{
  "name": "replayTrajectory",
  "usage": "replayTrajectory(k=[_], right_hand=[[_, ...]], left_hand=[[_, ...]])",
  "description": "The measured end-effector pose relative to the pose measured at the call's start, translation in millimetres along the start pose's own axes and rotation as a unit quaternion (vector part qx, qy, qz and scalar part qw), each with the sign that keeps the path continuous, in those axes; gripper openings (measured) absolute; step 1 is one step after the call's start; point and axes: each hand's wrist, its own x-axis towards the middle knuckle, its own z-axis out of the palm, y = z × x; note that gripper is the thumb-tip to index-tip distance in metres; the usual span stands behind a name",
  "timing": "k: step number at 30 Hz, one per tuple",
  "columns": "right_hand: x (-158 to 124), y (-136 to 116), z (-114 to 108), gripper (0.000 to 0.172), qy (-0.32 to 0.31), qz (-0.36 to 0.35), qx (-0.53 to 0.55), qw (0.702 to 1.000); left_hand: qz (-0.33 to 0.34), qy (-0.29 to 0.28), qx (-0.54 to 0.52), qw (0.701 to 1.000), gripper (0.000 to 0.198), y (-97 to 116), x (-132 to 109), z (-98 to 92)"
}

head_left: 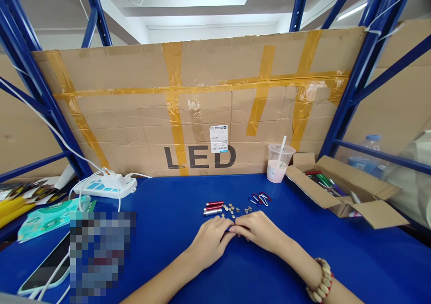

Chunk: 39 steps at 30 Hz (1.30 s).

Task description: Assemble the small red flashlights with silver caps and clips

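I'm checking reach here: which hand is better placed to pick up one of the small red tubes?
Probably the left hand. The red tubes lie just beyond its fingertips, while the right hand sits further right, nearer the carabiner clips.

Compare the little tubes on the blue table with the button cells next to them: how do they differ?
The tubes are long cylinders, red and silver, lying side by side in a neat stack; the button cells are small flat discs, all silver-grey, scattered loosely. The tubes lie left of the cells. Both sit on the blue table, just beyond the hands.
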Motion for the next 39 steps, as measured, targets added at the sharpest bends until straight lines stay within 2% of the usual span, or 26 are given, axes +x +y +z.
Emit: replayTrajectory(k=[18,29,34,39], right_hand=[[1.6,1.5,3.9,0.056,0.01,-0.017,-0.003,1.0],[0.5,0.4,1.4,0.052,0.018,0.01,0.026,0.999],[0.9,-0.2,-1.9,0.048,0.002,0.03,0.065,0.997],[-0.9,-2.6,-5.4,0.045,-0.002,0.029,0.062,0.998]], left_hand=[[0.022,0.003,0.035,0.999,0.017,-0.6,-1.1,4.3],[0.001,-0.01,0.033,0.999,0.018,2.2,-1.3,3.6],[0.001,-0.02,0.035,0.999,0.018,3.0,-1.1,3.8],[0.015,0.001,0.044,0.999,0.019,5.6,-2.6,4.6]])
